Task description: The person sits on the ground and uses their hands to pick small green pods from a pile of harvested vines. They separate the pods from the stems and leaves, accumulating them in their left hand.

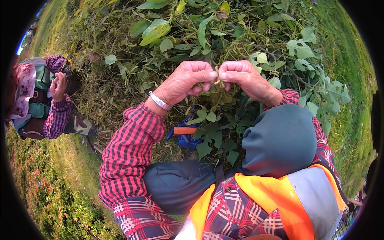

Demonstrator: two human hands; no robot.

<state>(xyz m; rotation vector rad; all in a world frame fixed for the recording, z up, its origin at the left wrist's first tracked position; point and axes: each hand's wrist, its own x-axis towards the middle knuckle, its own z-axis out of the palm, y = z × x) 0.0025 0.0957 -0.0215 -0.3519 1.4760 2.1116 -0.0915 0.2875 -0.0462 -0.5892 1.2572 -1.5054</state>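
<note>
My left hand (195, 78), with a silver bangle (160, 101) on the wrist, pinches a small green bean pod (217, 81) between thumb and fingers. Opposite it, the thumb and fingertips of my right hand (244, 78) close on the same small bunch of pod. The fingertips almost meet and partly hide what they hold. Beneath and beyond both hands spreads a heap of cut bean plants (99, 78) with thin stems, pods and leaves, some yellowing.
Below my hands lie crumpled blue gloves (189, 141) with an orange piece (185, 130) across them. Lobed leaves (327, 93) on a branch reach out at right. Another person (40, 99) sits at left, one hand raised. Grass (351, 60) borders the heap.
</note>
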